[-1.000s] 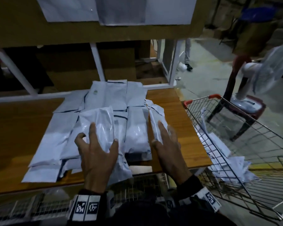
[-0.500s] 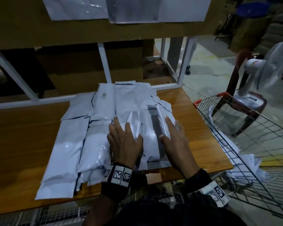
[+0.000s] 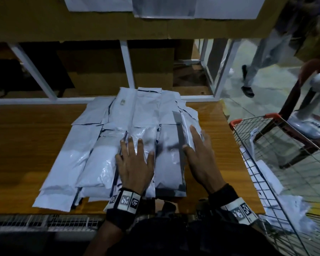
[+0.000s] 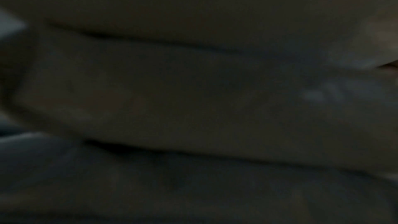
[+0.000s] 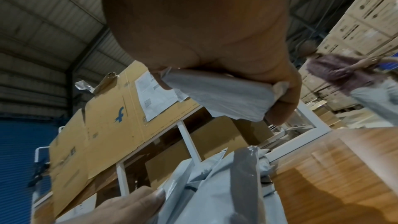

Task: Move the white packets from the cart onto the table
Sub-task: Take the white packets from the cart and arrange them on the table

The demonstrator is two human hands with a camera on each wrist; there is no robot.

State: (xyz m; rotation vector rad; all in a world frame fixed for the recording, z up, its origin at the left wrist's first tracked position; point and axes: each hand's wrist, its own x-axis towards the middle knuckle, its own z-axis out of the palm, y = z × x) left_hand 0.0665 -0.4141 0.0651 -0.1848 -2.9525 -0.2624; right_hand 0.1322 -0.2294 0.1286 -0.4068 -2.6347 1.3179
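Several white packets (image 3: 118, 130) lie in overlapping rows on the wooden table (image 3: 26, 145). My left hand (image 3: 135, 163) lies flat on the middle packets, fingers straight and spread. At the pile's right edge my right hand (image 3: 199, 156) grips a packet (image 3: 187, 130) that stands on its long edge. In the right wrist view the fingers (image 5: 280, 108) curl round that packet (image 5: 217, 94) above the pile (image 5: 215, 185). More white packets (image 3: 266, 174) lie in the wire cart (image 3: 266, 126) to the right. The left wrist view is dark and blurred.
A cardboard wall (image 3: 118, 24) and a white frame (image 3: 126, 65) close off the table's back. A fan on a chair (image 3: 312, 100) stands beyond the cart. A person (image 3: 257, 58) walks at the back right. A wire grid (image 3: 44, 221) runs under the table's front edge.
My left hand has moved right and forward, from the puffy packet at the near left onto the middle of the pile. My right hand has moved forward with the edge-on packet.
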